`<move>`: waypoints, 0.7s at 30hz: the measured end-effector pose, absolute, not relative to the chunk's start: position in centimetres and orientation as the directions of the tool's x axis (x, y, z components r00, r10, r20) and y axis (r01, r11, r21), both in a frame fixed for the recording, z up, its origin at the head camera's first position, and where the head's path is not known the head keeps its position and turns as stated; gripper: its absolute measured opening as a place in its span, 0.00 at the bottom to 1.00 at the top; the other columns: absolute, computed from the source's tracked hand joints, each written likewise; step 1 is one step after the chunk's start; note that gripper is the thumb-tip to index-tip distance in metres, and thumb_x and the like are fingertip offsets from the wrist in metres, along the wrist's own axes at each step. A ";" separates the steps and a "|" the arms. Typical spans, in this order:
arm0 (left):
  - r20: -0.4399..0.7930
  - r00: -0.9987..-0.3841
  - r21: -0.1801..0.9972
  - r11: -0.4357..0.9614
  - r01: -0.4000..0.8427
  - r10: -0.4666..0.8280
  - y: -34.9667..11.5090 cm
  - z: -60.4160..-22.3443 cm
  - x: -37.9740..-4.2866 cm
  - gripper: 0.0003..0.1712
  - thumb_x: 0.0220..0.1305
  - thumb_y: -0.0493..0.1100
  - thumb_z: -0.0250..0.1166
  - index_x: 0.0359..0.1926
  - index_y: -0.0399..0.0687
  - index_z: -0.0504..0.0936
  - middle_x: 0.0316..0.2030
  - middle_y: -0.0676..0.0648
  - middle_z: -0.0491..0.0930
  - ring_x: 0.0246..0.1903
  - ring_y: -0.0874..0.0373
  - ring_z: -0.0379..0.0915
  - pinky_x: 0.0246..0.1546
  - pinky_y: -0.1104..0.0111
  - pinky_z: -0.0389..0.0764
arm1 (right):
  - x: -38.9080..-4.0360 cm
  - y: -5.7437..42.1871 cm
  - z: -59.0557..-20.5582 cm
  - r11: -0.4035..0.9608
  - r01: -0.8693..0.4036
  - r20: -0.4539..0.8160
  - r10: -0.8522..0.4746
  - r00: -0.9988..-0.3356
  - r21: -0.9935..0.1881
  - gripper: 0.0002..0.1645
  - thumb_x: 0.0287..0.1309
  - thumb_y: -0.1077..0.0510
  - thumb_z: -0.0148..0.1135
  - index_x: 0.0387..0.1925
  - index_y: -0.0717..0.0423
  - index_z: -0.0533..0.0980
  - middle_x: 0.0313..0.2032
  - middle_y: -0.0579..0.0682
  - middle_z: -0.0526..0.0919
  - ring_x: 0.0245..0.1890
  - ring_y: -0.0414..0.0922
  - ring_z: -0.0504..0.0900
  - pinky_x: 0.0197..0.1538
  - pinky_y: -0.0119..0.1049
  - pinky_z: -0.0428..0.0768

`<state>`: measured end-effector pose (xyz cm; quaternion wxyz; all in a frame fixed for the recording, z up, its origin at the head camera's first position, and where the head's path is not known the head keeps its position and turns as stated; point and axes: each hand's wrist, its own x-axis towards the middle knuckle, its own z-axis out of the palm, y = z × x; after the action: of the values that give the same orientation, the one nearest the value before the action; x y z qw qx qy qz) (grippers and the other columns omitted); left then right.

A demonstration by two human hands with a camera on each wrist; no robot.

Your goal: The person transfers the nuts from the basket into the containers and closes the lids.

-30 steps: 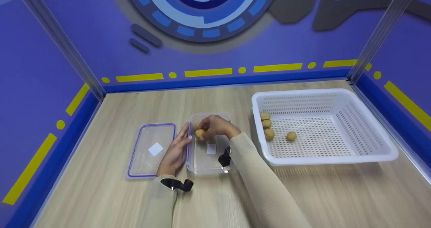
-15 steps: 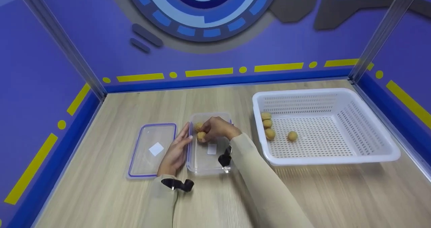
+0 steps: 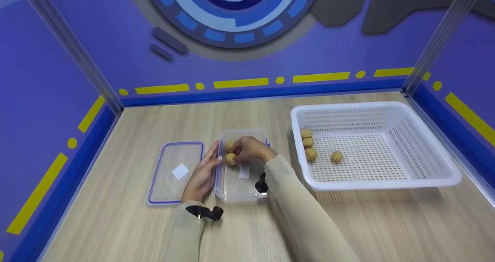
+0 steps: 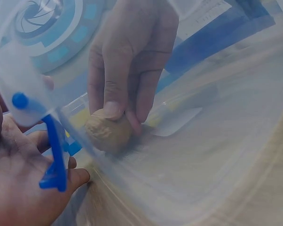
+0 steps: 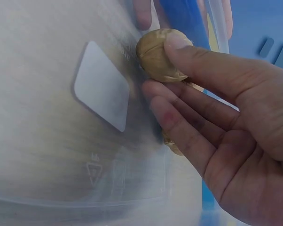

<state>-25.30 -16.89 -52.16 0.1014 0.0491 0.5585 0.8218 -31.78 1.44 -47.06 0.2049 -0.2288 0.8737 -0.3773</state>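
Head view: The clear container (image 3: 236, 186) stands on the table (image 3: 116, 231). Inside its far left part, the right hand (image 3: 251, 149) pinches a walnut (image 3: 230, 159), with a second walnut (image 3: 229, 146) just beyond. Left of the container lies its lid (image 3: 174, 157); to the right is the white basket (image 3: 379, 184) with four more walnuts, one of them a loose walnut (image 3: 336, 156) apart from the row. The left hand (image 3: 199, 177) lies along the container's left wall with its fingers extended, seemingly touching it. Pushing hard against that wall could slide the light container, I judge, since the left hand only flanks it and grips nothing.

Left wrist view: Through the container's hazy wall, the right thumb presses on the held walnut. The grip looks like a fingertip one on a round, ridged shell; a careless release could send the walnut rolling across the smooth container floor. I cannot tell whether it touches that floor.

Right wrist view: The thumb and fingers pinch the walnut close to the container's wall, above the white label (image 5: 101, 87). Another walnut shows partly behind the fingers; spreading them abruptly might knock it aside.
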 end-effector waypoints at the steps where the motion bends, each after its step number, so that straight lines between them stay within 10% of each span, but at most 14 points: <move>1: -0.031 -0.974 0.927 -0.357 -0.111 0.224 -16.9 -52.2 -25.3 0.39 0.68 0.32 0.50 0.75 0.40 0.45 0.77 0.45 0.35 0.76 0.52 0.24 0.75 0.60 0.27 | -31.8 1.5 -47.0 0.614 -0.252 -0.183 -0.556 -0.811 -0.748 0.23 0.44 0.61 0.75 0.46 0.60 0.82 0.40 0.54 0.88 0.34 0.40 0.83 0.42 0.29 0.82; 21: -0.033 -0.974 0.927 -0.358 -0.113 0.223 -16.8 -52.2 -25.4 0.38 0.68 0.32 0.50 0.75 0.41 0.45 0.77 0.45 0.35 0.76 0.52 0.23 0.75 0.60 0.26 | -31.9 1.8 -46.7 0.593 -0.337 -0.103 -0.585 -0.805 -0.731 0.19 0.45 0.66 0.72 0.43 0.62 0.83 0.37 0.56 0.88 0.35 0.43 0.84 0.41 0.28 0.82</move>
<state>-25.38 -16.80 -52.25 0.1022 0.0491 0.5574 0.8225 -31.87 1.82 -46.73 0.1690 -0.2629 0.8763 -0.3666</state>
